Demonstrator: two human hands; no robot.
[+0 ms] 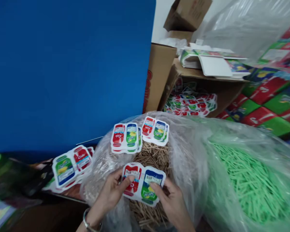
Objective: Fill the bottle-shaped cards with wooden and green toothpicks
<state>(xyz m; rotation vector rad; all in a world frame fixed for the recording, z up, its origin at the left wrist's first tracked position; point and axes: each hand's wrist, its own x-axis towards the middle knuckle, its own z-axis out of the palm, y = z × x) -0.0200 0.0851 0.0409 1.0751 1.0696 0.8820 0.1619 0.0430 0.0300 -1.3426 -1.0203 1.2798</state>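
Note:
Both my hands hold one small stack of printed cards [143, 184] showing red, blue and green bottle pictures. My left hand [111, 195], with a bracelet at the wrist, grips its left edge, thumb on the red picture. My right hand [170, 201] grips the right edge, thumb on the green picture. The stack is over an open plastic bag of thin brown sticks [151, 158]. Two more card stacks [126, 138] [156, 130] rest on the bag's far rim.
A bag of green sticks [241, 180] lies to the right. Another card stack [69, 165] lies left. A blue panel [70, 71] stands behind. Cardboard boxes [159, 75] hold more cards [192, 104]; printed sheets [268, 106] lie at far right.

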